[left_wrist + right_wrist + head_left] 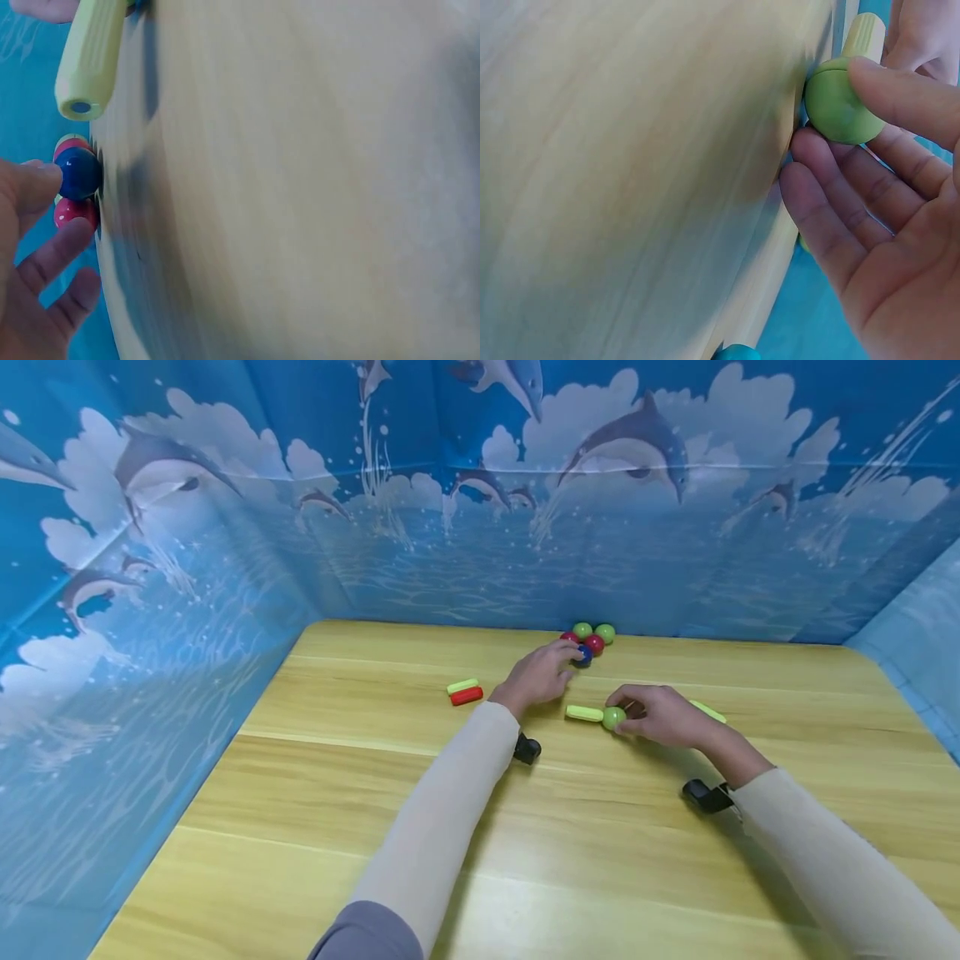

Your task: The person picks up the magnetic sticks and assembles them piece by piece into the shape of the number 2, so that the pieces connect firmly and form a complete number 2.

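Observation:
My right hand (660, 714) pinches a green ball (613, 718) between thumb and fingers, as the right wrist view also shows. A yellow-green ribbed rod (584, 713) points left from that ball, end against it; its free end shows a dark round spot in the left wrist view. My left hand (536, 677) reaches to a blue ball (582, 656) with its fingers spread. One fingertip (46, 176) meets the blue ball's side, while others spread near a red ball (75, 214).
Behind the blue ball, red balls (595, 644) and green balls (604, 632) cluster at the table's back edge. A yellow-green rod (462, 686) and a red rod (467, 696) lie side by side at left. Another yellow-green rod (708, 712) lies behind my right hand. Dolphin-printed cloth (450, 568) encloses the table.

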A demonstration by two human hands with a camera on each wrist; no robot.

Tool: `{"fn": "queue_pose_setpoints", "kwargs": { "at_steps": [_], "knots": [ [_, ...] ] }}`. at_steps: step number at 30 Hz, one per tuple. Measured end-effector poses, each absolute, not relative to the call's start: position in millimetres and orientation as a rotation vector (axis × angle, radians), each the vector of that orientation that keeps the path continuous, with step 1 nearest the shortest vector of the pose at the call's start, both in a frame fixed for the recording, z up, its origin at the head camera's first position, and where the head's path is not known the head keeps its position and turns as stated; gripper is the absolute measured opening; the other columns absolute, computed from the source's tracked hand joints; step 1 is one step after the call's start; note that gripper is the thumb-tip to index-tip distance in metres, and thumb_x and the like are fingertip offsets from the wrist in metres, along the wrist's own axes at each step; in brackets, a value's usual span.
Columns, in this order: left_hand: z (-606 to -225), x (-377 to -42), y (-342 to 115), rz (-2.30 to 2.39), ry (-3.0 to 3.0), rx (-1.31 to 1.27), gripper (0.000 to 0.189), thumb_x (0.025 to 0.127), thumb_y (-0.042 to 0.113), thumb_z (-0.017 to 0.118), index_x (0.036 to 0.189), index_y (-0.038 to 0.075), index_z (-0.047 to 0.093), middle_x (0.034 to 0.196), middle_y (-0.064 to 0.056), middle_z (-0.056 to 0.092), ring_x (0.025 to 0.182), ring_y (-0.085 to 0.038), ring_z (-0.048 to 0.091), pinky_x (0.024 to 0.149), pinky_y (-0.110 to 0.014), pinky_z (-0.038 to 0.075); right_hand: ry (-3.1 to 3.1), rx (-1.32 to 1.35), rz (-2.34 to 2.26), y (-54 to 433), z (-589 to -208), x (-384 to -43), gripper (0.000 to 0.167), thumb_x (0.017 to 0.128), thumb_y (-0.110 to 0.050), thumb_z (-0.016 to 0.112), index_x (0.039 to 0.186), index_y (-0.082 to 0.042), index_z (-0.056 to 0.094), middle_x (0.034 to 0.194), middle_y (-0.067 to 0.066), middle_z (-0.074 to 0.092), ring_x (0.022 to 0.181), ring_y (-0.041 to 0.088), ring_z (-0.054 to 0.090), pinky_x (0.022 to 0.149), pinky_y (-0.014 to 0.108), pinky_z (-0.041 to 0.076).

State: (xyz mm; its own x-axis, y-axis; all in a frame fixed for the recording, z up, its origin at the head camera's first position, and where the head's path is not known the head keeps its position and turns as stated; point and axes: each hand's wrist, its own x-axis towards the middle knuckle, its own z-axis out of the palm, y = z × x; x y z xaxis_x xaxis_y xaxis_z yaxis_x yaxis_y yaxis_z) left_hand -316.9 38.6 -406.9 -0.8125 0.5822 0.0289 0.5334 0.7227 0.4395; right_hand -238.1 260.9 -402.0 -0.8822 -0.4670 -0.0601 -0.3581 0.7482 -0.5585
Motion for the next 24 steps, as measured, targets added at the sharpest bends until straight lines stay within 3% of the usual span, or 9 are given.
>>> {"fn": "queue_pose_setpoints", "kwargs": {
  "at_steps": [12, 15, 20, 24],
  "knots": [
    [-404.3, -319.7, 37.9, 0.586, 2.751, 0.892, 0.048, 0.102, 0.007, 0.043, 0.147, 0.022, 0.049, 0.162, 0.008, 0.032, 0.151, -0.017, 0.03, 0.12, -0.035, 0.034, 2.736, -0.656, -0.83, 261.4, -402.2, -237.1, 0.031, 0.091, -0.015, 0.071, 0.121, -0.008, 0.065, 0.11, 0.011, 0.071, 0.098, 0.022, 0.067, 0.079, 0.036, 0.055],
    [-406.0, -320.2, 38.2, 0.606, 2.795, 0.891, 0.045, 0.101, 0.008, 0.045, 0.142, 0.021, 0.055, 0.158, 0.006, 0.039, 0.148, -0.018, 0.037, 0.116, -0.035, 0.039, 2.732, -0.648, -0.831, 261.3, -402.4, -237.0, 0.032, 0.091, -0.015, 0.071, 0.122, -0.008, 0.064, 0.111, 0.011, 0.07, 0.099, 0.023, 0.067, 0.08, 0.037, 0.055],
    [-410.4, -319.3, 36.7, 0.71, 2.913, 0.832, 0.034, 0.099, 0.016, 0.053, 0.13, 0.02, 0.064, 0.143, 0.003, 0.055, 0.128, -0.017, 0.056, 0.103, -0.033, 0.05, 2.715, -0.637, -0.838, 261.3, -401.9, -235.4, 0.032, 0.092, -0.014, 0.07, 0.123, -0.008, 0.064, 0.115, 0.013, 0.069, 0.102, 0.026, 0.066, 0.082, 0.04, 0.055],
    [-411.8, -319.3, 33.6, 0.706, 2.834, 0.855, 0.037, 0.099, 0.02, 0.058, 0.136, 0.02, 0.061, 0.144, 0.001, 0.055, 0.134, -0.019, 0.052, 0.111, -0.036, 0.044, 2.713, -0.631, -0.839, 261.6, -400.7, -235.0, 0.033, 0.092, -0.015, 0.07, 0.124, -0.007, 0.063, 0.115, 0.013, 0.069, 0.103, 0.026, 0.066, 0.082, 0.04, 0.055]
  ]
}}
